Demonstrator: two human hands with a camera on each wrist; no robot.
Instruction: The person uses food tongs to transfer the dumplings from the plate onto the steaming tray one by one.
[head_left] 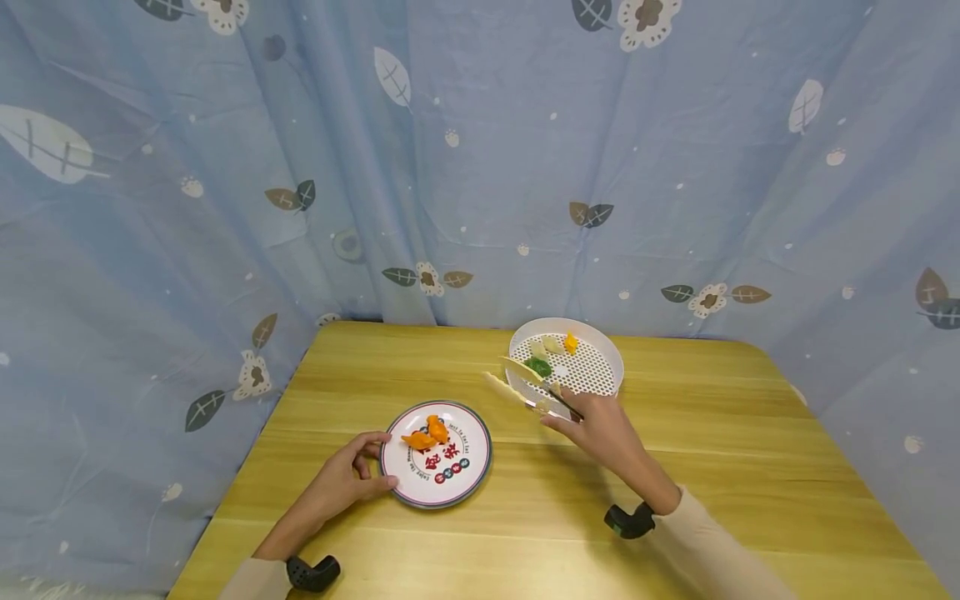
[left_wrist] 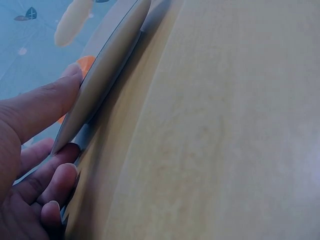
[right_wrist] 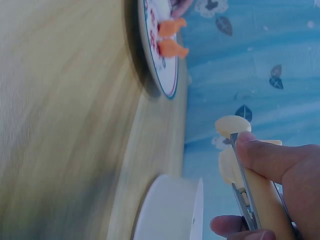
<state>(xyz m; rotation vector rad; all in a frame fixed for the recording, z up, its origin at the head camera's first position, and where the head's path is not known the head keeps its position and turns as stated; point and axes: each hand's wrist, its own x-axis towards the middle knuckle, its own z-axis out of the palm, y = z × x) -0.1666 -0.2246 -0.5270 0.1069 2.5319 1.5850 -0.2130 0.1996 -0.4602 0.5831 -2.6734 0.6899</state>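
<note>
My left hand [head_left: 345,475] grips the left rim of a round white plate [head_left: 468,425] with red and blue print. In the left wrist view its thumb [left_wrist: 55,100] lies over the rim, with fingers underneath. Two orange dumpling-like pieces [head_left: 427,436] lie on the plate. My right hand [head_left: 603,429] holds tongs [head_left: 536,379] with broad, pale yellow tips. The tips stand apart, and I see nothing between them. They hover over the near left edge of a round white perforated tray [head_left: 592,375]. A green piece [head_left: 537,367], pale pieces [head_left: 552,344] and a yellow-orange piece [head_left: 571,342] lie in it.
The wooden table [head_left: 675,450] carries the plate at centre left and the tray near its back edge. A blue patterned curtain [head_left: 510,167] hangs behind the table and at its sides. Each wrist wears a black device [head_left: 630,521].
</note>
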